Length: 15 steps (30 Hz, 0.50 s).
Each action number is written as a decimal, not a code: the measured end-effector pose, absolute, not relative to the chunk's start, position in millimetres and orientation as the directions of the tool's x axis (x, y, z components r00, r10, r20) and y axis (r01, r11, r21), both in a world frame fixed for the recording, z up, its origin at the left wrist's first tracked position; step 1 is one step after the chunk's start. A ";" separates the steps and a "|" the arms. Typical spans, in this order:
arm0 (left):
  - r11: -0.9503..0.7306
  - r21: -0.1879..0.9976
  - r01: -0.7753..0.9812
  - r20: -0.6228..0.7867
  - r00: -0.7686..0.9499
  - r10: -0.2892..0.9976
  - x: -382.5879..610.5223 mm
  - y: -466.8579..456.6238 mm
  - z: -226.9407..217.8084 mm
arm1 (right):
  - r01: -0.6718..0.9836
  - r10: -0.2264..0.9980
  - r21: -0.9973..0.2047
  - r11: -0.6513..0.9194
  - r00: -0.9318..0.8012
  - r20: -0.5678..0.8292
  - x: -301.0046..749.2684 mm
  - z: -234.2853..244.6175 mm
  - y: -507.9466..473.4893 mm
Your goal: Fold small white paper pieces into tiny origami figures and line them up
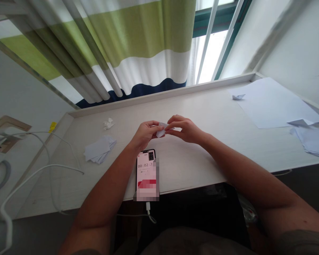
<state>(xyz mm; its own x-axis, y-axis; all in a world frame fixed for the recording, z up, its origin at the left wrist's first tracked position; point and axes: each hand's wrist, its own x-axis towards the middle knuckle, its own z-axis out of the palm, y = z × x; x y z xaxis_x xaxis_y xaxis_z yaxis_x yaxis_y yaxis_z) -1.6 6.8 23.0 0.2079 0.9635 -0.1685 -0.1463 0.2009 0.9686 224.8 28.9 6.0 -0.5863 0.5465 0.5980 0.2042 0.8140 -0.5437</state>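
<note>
Between my two hands, above the middle of the white desk, is a small folded piece of white paper (161, 133). My left hand (146, 134) pinches its left side between thumb and fingers. From the right, my right hand (184, 129) grips the paper's other edge with thumb and fingertips. My fingers cover part of the folds, so its full shape is hidden. Just below my left hand, a phone (146, 173) showing a running timer lies near the desk's front edge.
A stack of small paper sheets (99, 149) and a crumpled tissue (108, 124) lie at left, near white cables (45, 171). At right are a large white sheet (271, 102), a small folded paper (238, 96) and a paper pile (312, 141). A raised rim (162, 95) borders the desk (196, 166).
</note>
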 end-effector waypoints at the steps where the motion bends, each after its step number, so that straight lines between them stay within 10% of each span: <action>1: 0.201 0.969 -0.143 -0.168 0.212 0.963 -1.9 6.6 23.2 | 0.207 0.543 -0.539 0.816 -0.591 0.596 225.5 6.1 29.5; 15: 0.302 0.953 -0.032 -0.265 0.400 0.877 -15.0 7.3 31.1 | 0.124 0.630 -0.751 0.649 -0.642 0.438 231.2 22.9 25.4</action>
<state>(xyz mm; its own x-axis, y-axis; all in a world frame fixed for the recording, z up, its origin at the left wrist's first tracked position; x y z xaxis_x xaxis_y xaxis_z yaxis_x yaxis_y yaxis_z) -15.0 7.3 31.1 0.3997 0.8775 -0.2651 -0.0318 0.3023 0.9527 231.2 25.4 22.9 -0.6418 0.6295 0.4380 0.1240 0.6488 -0.7508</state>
